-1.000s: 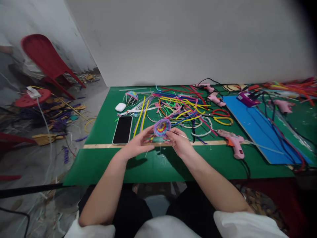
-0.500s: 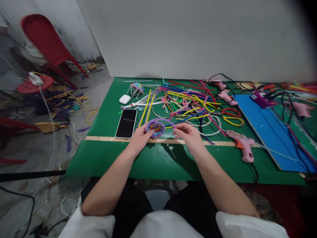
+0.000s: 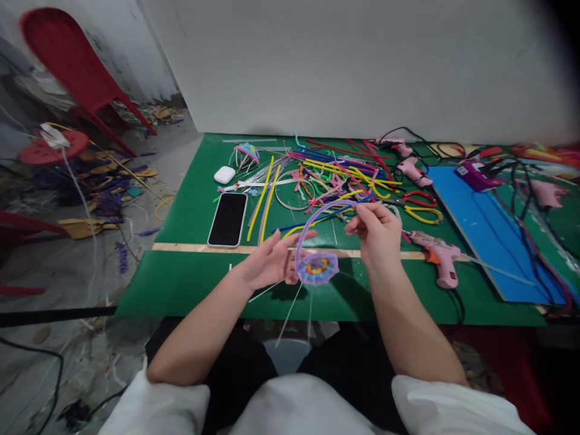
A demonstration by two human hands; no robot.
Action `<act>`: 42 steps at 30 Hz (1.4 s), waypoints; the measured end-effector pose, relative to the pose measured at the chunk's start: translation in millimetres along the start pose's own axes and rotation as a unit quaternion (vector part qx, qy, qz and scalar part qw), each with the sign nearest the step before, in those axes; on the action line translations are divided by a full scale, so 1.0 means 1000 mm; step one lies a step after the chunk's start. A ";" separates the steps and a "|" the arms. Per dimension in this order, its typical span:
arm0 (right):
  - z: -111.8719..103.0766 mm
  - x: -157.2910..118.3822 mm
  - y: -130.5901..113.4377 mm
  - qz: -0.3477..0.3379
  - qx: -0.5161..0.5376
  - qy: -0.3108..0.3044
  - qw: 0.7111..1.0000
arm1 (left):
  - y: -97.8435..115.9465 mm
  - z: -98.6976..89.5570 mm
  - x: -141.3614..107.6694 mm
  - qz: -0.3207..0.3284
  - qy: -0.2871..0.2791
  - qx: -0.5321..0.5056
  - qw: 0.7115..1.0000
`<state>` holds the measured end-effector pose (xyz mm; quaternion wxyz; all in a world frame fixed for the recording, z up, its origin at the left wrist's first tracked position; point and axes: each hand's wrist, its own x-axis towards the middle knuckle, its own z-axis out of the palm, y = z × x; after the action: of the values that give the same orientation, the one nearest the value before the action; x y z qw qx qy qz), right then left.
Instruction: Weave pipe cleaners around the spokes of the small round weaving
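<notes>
A small round woven disc (image 3: pixel 318 268) of purple, blue, red and yellow hangs above the table's front part, with thin clear strands sticking out below it. From its left edge a purple pipe cleaner (image 3: pixel 306 226) curves up and to the right. My right hand (image 3: pixel 379 232) pinches the far end of that pipe cleaner between thumb and fingers. My left hand (image 3: pixel 268 261) is open, fingers spread, just left of the disc; whether a fingertip touches it I cannot tell.
Pipe cleaners (image 3: pixel 330 175) lie tangled behind the hands. A phone (image 3: pixel 228 219) and a white earbud case (image 3: pixel 224 175) sit left. To the right are scissors (image 3: pixel 423 214), a pink glue gun (image 3: pixel 446 260) and a blue board (image 3: pixel 480 241). A wooden strip (image 3: pixel 181 248) crosses the green table.
My left hand has let go of the disc and opened. The right hand has moved up and right, drawing the pipe cleaner along; the disc now hangs lower and further right.
</notes>
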<state>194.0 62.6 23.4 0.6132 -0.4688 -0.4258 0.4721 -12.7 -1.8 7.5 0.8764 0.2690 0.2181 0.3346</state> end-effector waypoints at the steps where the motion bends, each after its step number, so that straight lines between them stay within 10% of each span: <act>1: 0.000 0.000 0.000 0.002 0.004 0.008 1.000 | -0.004 0.001 0.002 -0.009 -0.006 0.000 1.000; 17: -0.012 0.021 0.011 0.020 0.015 0.085 0.996 | -0.016 0.001 0.011 -0.079 -0.043 0.033 0.995; 37: -0.032 0.036 0.011 -0.008 -0.041 0.101 0.994 | -0.008 0.002 0.007 0.093 0.114 0.179 0.973; 40: -0.034 0.035 0.014 -0.121 -0.199 0.075 0.970 | -0.007 0.003 0.007 0.075 0.155 0.236 0.956; 42: -0.033 0.031 0.013 -0.251 -0.340 0.066 0.904 | -0.007 0.003 0.007 0.075 0.164 0.264 0.948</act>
<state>229.6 89.0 6.7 0.5414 -0.5568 -0.6225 0.0968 -3.2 -2.0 4.0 0.6987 0.4475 0.4186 0.3693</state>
